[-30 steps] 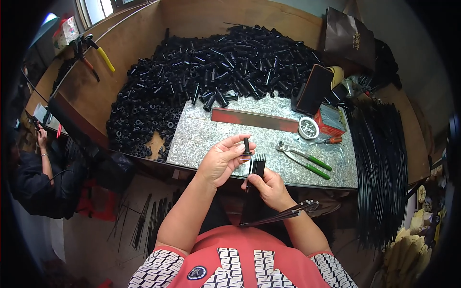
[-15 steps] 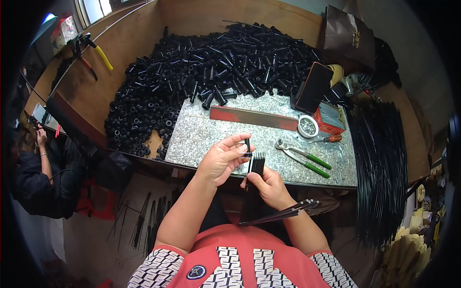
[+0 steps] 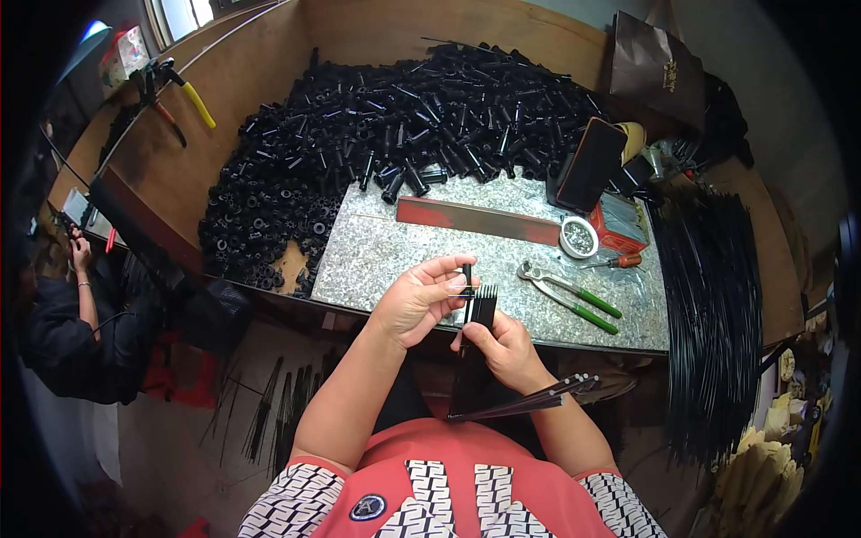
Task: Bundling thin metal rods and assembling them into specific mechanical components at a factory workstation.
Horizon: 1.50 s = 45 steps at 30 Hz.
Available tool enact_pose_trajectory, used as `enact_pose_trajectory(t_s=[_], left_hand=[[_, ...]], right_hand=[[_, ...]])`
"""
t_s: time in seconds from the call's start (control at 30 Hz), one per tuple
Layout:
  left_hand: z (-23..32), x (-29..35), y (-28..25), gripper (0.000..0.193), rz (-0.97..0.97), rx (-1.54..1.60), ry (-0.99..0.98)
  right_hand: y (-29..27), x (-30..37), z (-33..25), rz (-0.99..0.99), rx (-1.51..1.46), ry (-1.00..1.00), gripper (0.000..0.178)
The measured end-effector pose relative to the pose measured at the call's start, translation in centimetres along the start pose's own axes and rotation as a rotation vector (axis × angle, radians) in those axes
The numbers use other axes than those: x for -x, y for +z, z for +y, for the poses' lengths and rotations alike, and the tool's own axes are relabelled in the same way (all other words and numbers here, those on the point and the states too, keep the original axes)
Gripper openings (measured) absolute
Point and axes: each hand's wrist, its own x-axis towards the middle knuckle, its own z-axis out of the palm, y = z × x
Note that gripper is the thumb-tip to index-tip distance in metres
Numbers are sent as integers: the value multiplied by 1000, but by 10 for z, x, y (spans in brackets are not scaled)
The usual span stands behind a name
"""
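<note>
My left hand (image 3: 414, 303) pinches a small dark tube (image 3: 467, 272) upright between thumb and fingertips. Right beside it, touching or nearly so, are the pale-tipped upper ends of a flat bundle of thin black rods (image 3: 482, 314). My right hand (image 3: 511, 350) grips that bundle from the right, thumb across its front. Lower down, more dark rods with light ends (image 3: 560, 387) fan out over my right forearm. How the tube meets the rod tips is too small to tell.
A big heap of black tubular parts (image 3: 395, 117) fills the back of the speckled board (image 3: 359, 255). On the board lie a red-grey metal bar (image 3: 475, 221), green-handled pincers (image 3: 574, 300), a white bowl (image 3: 578, 238), a screwdriver (image 3: 619, 261) and a phone (image 3: 592, 161). Long black rods (image 3: 713, 314) hang at right. A co-worker (image 3: 81, 332) sits at left.
Both hands keep their hold on the tube and the rod bundle, still side by side. The tube has shifted slightly at my left fingertips. The whole view has moved a little.
</note>
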Motion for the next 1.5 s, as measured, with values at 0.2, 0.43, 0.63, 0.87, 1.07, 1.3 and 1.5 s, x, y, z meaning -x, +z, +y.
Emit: enact_pose_trajectory(t_s=[0.2,0.43,0.63,0.87,1.07,1.3,1.5], left_hand=[[-6,1,-7,29,-51,-8,42],[-7,14,-3,31,-12,-83,25],[-7,20,14,32,81,-292,137],[-11,25,24,30,85,-273,166],[-11,29,23,29,25,-183,138],[-10,33,19,29,-86,-124,99],[-11,38,28,32,-23,-236,150]], right_hand=[[0,1,-1,-16,45,16,18],[-1,1,3,10,25,7,19],[5,2,-9,43,65,-20,17],[0,10,-27,8,227,96,21],[-2,10,-26,-10,109,87,23],[-9,10,-17,-91,-21,130,24],[-10,5,-8,-115,-116,146,24]])
